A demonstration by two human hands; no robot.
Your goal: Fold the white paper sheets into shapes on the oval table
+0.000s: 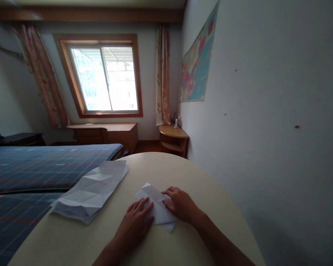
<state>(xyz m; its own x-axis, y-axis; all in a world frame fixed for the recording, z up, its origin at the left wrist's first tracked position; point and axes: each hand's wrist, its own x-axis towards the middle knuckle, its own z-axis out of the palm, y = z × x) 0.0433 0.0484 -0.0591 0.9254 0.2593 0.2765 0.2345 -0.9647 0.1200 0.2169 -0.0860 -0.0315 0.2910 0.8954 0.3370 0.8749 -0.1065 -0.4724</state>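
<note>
A partly folded sheet of white paper [159,216] lies on the cream round table in front of me, with several creases and pointed corners. My left hand [138,214] rests on its left part, fingers stretched out and pressing flat. At the right edge of the same paper is my right hand [180,203], its fingers bent and its thumb apart from the forefinger, with an edge of the paper between them. The fingers partly cover the folds beneath.
A stack of creased white sheets [100,184] lies at the table's left edge. The round table [211,199] adjoins a bed with a blue plaid mattress [44,166] on the left. A white wall [280,166] stands close on the right. Beyond are a corner shelf [173,132] and a window.
</note>
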